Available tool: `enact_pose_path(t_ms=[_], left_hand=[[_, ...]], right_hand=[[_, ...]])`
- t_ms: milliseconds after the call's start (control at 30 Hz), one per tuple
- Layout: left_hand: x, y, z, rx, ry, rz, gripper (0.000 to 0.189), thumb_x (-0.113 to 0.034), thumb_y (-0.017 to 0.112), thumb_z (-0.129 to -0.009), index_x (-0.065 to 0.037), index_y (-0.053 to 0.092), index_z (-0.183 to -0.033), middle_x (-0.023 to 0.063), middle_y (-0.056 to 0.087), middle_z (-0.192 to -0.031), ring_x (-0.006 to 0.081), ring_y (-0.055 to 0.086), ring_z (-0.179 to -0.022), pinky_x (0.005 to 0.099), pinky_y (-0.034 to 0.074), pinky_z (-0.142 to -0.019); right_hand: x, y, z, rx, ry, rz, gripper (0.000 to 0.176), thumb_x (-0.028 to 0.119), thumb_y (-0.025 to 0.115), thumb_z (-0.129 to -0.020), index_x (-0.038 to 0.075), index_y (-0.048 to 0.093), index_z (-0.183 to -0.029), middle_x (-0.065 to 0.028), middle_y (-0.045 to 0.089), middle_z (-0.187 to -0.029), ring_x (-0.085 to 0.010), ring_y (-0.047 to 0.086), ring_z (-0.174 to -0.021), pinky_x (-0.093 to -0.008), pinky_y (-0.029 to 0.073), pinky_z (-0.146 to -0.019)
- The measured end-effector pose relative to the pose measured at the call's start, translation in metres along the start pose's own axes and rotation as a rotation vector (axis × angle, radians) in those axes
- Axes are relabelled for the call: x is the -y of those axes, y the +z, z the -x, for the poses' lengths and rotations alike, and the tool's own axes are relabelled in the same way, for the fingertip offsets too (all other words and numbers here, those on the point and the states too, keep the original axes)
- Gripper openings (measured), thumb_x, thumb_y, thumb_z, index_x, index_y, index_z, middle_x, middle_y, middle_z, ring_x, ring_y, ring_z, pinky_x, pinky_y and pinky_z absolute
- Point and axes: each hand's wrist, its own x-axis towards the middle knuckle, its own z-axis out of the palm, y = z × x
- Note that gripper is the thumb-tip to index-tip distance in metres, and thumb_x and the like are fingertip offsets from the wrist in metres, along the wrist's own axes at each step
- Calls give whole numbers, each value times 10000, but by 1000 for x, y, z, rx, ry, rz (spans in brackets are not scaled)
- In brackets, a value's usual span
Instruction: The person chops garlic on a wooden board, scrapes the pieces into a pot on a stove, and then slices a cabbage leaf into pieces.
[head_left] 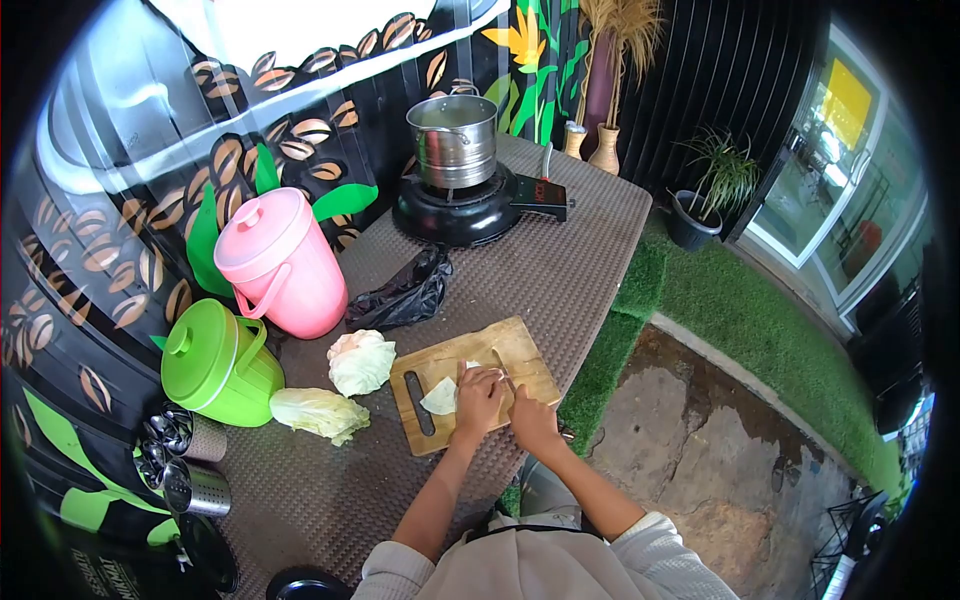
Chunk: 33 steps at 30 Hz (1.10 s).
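A wooden cutting board (pixel 412 365) with a slot handle lies on the table near my body. My left hand (pixel 480 396) is over the board, its fingers bent and pressed onto pale cabbage that it mostly hides. Beside it on the board sits a loose cabbage piece (pixel 440 398). My right hand (pixel 534 420) is closed around a knife (pixel 503 363), whose blade points away from me, close to the left fingertips. Left of the board are a round cabbage (pixel 360 362) and an elongated leafy head (pixel 320 414), apart from both hands.
A steel pot (pixel 453 140) stands on a black gas stove (pixel 452 213) at the far end. A black plastic bag (pixel 405 290), pink jug (pixel 280 262) and green jug (pixel 220 362) line the wall side. Cutlery holders (pixel 197 487) are at left. The table edge (pixel 610 300) runs along the right.
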Motion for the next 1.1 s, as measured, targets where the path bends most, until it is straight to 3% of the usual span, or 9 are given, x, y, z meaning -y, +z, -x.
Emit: enact_pose_path(t_ms=[133, 467, 767, 967, 1100], left_hand=[[2, 0, 0, -15, 18, -14, 100, -36, 649, -776, -8, 716, -844, 82, 704, -895, 235, 614, -895, 479, 247, -1134], [3, 0, 1, -3, -12, -19, 115, -66, 637, -788, -8, 714, -851, 97, 699, -917, 233, 613, -951, 453, 254, -1134], [3, 1, 2, -11, -11, -13, 104, -68, 650, -777, -8, 710, -837, 100, 696, -895, 235, 615, -938, 452, 258, -1131], [3, 0, -1, -10, -6, -6, 96, -64, 645, -778, -7, 708, -825, 95, 694, -883, 234, 620, -918, 458, 266, -1125], [2, 1, 1, -25, -20, 8, 92, -51, 653, -771, -3, 706, -828, 99, 694, -875, 237, 620, -914, 459, 267, -1124]], right_hand=[[6, 19, 6, 29, 107, 55, 235, 171, 543, -872, 7, 426, -993, -200, 655, -683, -361, 686, -675, -433, 561, -561], [2, 13, 8, -24, 29, 53, 162, 139, 515, -871, 36, 450, -977, -165, 672, -688, -314, 696, -648, -401, 561, -525], [-2, 4, -2, -22, -8, -28, 234, 149, 549, -859, 14, 438, -1015, -181, 655, -669, -351, 680, -626, -426, 558, -536], [3, 29, 4, -44, 97, 58, 253, 186, 555, -868, 14, 434, -1008, -193, 657, -689, -356, 683, -655, -434, 556, -557], [-6, 13, -10, -17, 10, 8, 247, 186, 559, -866, 19, 443, -1006, -174, 656, -669, -342, 683, -633, -418, 554, -533]])
